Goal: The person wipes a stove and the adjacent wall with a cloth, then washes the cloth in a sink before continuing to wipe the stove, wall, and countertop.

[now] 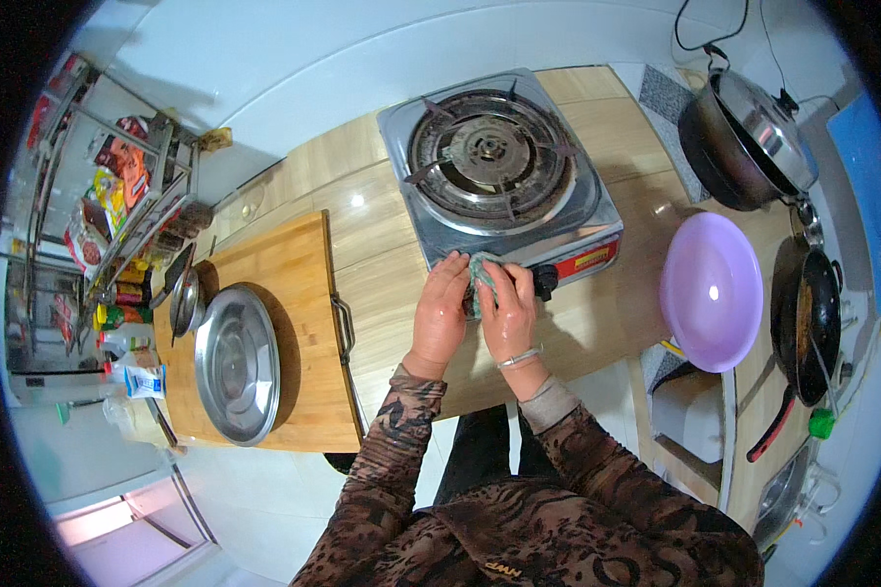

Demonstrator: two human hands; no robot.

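Observation:
A crumpled green cloth is bunched between my two hands at the front edge of a single-burner gas stove. My right hand has its fingers closed on the cloth, beside the stove's black knob. Against the cloth's other side lies my left hand, its fingers bent over the stove's front corner; whether they grip the cloth cannot be made out. Both hands look wet. Above them is the round burner with its dark pan support.
Left of the stove, a wooden cutting board bears a steel basin and a small metal bowl. A wire rack holds packets. To the right are a purple basin, a lidded wok and a frying pan.

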